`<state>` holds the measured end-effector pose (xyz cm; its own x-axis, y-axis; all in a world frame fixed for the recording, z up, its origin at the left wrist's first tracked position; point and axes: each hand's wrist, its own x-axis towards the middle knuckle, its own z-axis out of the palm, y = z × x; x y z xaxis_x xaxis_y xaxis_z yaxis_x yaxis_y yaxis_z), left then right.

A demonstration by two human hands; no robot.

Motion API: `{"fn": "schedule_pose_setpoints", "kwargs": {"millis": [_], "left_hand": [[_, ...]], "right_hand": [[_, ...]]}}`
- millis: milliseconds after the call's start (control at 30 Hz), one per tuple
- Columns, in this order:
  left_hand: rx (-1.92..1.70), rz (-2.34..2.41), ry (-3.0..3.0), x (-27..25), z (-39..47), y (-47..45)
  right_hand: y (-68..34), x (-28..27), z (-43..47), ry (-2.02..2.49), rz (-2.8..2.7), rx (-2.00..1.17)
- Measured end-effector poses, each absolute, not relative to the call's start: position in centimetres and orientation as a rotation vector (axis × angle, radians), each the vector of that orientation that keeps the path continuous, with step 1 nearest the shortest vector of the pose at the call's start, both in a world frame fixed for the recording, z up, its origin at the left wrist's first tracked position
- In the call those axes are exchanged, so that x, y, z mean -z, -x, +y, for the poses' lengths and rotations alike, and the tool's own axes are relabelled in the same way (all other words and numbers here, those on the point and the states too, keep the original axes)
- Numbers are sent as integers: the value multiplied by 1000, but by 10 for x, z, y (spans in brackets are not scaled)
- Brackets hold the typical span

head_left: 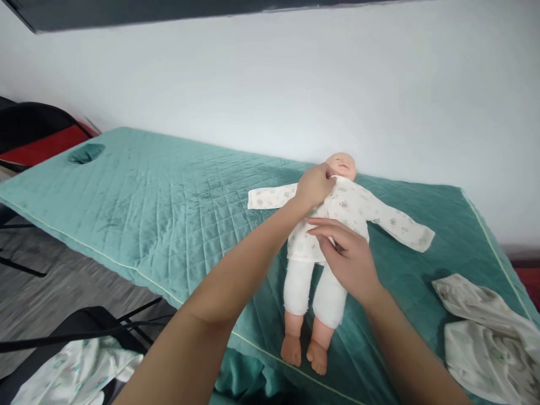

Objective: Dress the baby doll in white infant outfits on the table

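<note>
A baby doll (342, 165) lies on its back on a green quilted cover, head toward the wall and bare feet toward me. It wears a white printed baby shirt (348, 205), its sleeves spread out to both sides; the legs are white cloth. At the collar, just under the doll's chin, my left hand (315, 185) has its fingers closed on the shirt's edge; the fingertips are partly hidden. Lower down, my right hand (352, 259) hovers over or rests on the belly, fingers stretched out and thumb apart, holding nothing.
The green quilted bed (169, 208) runs along a white wall and has a face hole (86, 153) at the far left. Crumpled baby clothes (491, 337) lie at the right. More printed cloth (80, 368) is on a black chair, lower left. A red and black chair (42, 140) stands beyond.
</note>
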<state>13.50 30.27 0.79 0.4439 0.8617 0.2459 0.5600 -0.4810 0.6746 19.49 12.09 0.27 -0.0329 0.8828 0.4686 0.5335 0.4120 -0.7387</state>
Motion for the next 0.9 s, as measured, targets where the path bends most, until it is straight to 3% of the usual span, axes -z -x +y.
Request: {"fn": "schedule_pose_setpoints", "kwargs": {"millis": [167, 400, 500, 800, 900], "left_hand": [[-1066, 1048, -2156, 2, 288, -118], [-1188, 1139, -2124, 46, 216, -49], [-1123, 1216, -2025, 66, 182, -24], [-939, 1125, -2071, 73, 139, 1], [-833, 1148, -2173, 76, 141, 2]], "right_hand": [[-203, -18, 112, 1338, -1594, -555], [-235, -6, 121, 1421, -1544, -136], [-242, 17, 124, 1381, -1576, -63], [-249, 75, 66, 1509, -1397, -362], [-245, 81, 45, 1614, -1402, -200]]}}
